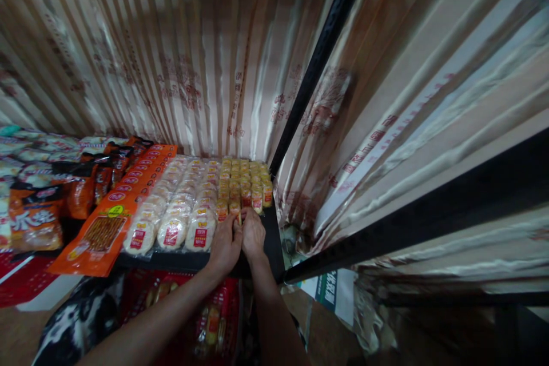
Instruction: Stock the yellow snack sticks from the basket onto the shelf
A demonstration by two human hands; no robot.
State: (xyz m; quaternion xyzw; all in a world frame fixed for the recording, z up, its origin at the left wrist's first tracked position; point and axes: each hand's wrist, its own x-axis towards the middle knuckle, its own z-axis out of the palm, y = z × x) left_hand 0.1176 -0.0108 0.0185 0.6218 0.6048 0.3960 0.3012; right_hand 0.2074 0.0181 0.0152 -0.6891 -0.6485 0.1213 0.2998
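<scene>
At the front of the shelf, my left hand [226, 243] is closed with its fingertips on a small yellow wrapped cake [237, 218]. Pressed up beside it, my right hand [254, 233] has its fingers curled onto the same spot, partly hiding what they pinch. Just beyond both hands stand rows of small yellow wrapped cakes [245, 180] with red labels. To their left lie rows of round pale wrapped cakes [201, 229], also with red labels.
Orange snack packets [105, 229] overlap in a row farther left, beside orange-and-black bags [36, 220]. Below the black shelf [171, 262] is a red basket [229, 303] holding more wrapped cakes. A black post [317, 63] and pleated curtain [193, 40] stand behind.
</scene>
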